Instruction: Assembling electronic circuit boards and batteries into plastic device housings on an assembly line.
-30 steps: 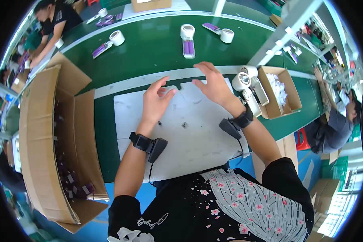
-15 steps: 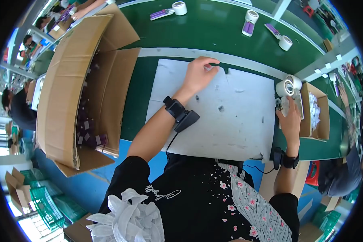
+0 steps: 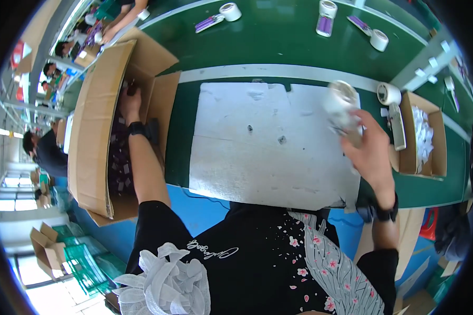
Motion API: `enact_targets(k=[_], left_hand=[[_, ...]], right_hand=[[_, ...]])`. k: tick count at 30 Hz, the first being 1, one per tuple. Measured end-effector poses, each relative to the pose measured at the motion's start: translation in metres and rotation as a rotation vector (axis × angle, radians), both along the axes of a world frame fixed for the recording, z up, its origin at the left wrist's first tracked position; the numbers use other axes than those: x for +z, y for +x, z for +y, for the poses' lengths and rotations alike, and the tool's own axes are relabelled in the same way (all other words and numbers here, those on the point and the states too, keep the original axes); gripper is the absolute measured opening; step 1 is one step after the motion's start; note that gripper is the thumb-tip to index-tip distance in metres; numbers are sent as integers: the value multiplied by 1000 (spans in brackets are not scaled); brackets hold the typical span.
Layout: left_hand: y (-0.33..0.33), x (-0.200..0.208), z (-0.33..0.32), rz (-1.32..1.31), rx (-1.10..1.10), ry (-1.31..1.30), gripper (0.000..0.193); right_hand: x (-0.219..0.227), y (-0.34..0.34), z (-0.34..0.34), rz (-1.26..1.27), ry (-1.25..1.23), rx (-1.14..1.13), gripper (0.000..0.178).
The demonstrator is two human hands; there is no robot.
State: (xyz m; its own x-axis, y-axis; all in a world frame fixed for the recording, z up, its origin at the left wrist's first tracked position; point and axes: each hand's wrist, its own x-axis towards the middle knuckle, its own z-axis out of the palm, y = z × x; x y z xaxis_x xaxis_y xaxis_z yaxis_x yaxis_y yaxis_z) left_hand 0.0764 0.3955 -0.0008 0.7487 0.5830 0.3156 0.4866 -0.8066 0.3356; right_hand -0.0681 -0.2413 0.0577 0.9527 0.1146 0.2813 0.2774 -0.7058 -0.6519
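Right hand (image 3: 372, 147) clamped on blurry white unit (image 3: 341, 102), left hand (image 3: 131, 106) in carton (image 3: 92, 142), can't tell grip, flap (image 3: 165, 107) between it and pad (image 3: 236, 168), box (image 3: 438, 149) at right

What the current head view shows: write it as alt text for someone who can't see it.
A person's right grip holds a white, round-headed device, blurred, over the right side of a pale mat on a green table. The left grip is inside a large cardboard box of dark purple pieces; whether it holds one is unclear.
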Motion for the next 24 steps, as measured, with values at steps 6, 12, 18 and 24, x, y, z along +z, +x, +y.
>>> enact_targets(k=[6, 12, 18, 24], left_hand=[[23, -43, 57, 136, 54, 99, 48], [-20, -28, 29, -471, 13, -907, 27], [-93, 67, -270, -436, -775, -1270, 32], [-124, 65, -403, 77, -1131, -1083, 53]], right_hand=[[-41, 28, 35, 3, -108, 28, 42], [-54, 37, 9, 240, 180, 172, 34], [-49, 32, 30, 233, 746, 243, 28], [-40, 30, 37, 428, 1126, 130, 27]])
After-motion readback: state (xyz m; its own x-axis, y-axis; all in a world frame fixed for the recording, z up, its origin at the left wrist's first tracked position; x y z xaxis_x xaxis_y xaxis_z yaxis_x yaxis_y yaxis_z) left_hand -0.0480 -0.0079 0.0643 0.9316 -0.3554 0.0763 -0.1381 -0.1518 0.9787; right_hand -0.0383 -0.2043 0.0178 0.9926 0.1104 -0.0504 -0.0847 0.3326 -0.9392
